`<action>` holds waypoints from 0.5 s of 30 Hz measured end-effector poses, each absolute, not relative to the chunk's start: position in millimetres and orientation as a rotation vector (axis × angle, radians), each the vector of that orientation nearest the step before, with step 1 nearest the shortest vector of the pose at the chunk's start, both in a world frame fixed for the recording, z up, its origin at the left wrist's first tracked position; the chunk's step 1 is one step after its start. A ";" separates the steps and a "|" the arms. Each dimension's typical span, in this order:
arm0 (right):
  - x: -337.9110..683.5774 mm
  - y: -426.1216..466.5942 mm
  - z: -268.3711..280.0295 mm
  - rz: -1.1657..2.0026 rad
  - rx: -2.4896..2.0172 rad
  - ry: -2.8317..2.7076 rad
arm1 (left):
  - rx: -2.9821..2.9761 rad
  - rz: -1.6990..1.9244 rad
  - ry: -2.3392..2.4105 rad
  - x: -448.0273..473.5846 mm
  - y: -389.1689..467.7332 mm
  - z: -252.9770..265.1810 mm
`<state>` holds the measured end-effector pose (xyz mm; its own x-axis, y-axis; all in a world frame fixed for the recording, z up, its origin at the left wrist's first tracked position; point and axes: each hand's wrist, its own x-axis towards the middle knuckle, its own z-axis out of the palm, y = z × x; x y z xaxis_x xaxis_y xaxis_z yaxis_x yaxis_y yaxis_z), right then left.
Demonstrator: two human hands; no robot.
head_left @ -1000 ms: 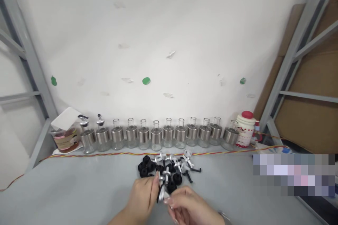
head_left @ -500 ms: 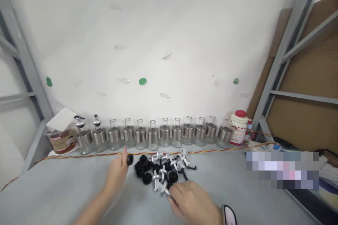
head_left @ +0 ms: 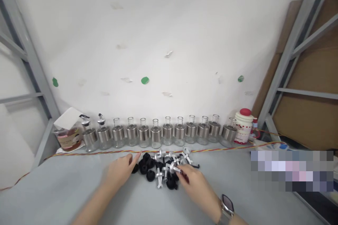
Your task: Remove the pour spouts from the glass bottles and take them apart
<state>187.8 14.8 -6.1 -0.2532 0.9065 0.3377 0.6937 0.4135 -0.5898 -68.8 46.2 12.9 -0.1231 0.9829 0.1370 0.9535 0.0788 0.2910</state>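
My left hand (head_left: 118, 171) is closed at the left of a pile, with a black rubber stopper (head_left: 135, 168) at its fingertips, partly hidden by them. Between the thumb and fingers of my right hand (head_left: 194, 182) is a silver pourer spout (head_left: 175, 168), raised over the pile's right side. Below and around it lie more silver pourer spouts (head_left: 159, 177) and several black stoppers (head_left: 150, 175), heaped on the grey table (head_left: 148, 207). A watch sits on my right wrist.
Behind the pile, glass bottles (head_left: 155, 133) with metal bands stand in a row against the wall. The two leftmost bottles (head_left: 90, 135) carry spouts. A twisted red-yellow wire (head_left: 105, 152) crosses in front. A plastic tub (head_left: 68, 139) and a cream jar (head_left: 242, 128) flank the row.
My right hand has lifted a silver spout up and to the right from the pile's front. My left hand has shifted slightly right and down with the black stopper, closer to the pile.
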 end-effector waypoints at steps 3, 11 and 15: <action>186.4 22.4 -11.8 0.542 -1.345 -1.890 | 1.924 0.560 2.253 -75.2 48.2 11.9; 183.9 28.3 -21.1 0.720 -1.352 -1.703 | 1.822 0.922 2.298 -75.1 51.9 8.7; 183.8 18.8 -14.5 0.719 -1.284 -1.720 | 1.692 1.238 2.424 -110.3 68.0 29.1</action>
<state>183.8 18.8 -14.5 -0.1112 0.9506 0.2897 0.4620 0.3075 -0.8318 -110.3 68.0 29.1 -0.4408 0.7736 0.4553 0.8224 0.1448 0.5502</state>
